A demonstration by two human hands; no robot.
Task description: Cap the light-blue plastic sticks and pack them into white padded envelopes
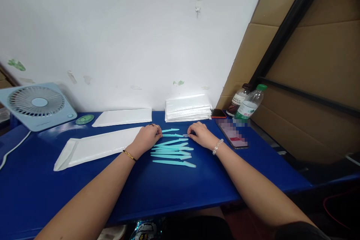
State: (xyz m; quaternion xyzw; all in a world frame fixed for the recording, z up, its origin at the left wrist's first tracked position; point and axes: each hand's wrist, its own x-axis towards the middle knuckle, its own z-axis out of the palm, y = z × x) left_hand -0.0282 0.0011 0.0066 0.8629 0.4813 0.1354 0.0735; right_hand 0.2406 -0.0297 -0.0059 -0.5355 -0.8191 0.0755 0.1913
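Note:
Several turquoise plastic sticks with a blade-like end point(172, 162) lie roughly side by side on the blue table point(168, 191). My left hand point(147, 137) is closed, its fingertips pinching the left end of one turquoise stick point(172, 135) near the back of the group. Across from it, my right hand point(201, 135) pinches a small clear piece point(185, 135) at that stick's right end. One more stick point(171, 130) lies just behind. A white padded envelope point(92, 148) rests beside and partly behind my left hand.
By the wall are a stack of white envelopes point(188, 108) and another envelope point(122, 117). A blue fan point(39, 105) and green disc point(84, 119) are on the left. Two phones point(233, 135) and two bottles point(249, 105) stand or lie on the right, near cardboard point(317, 56).

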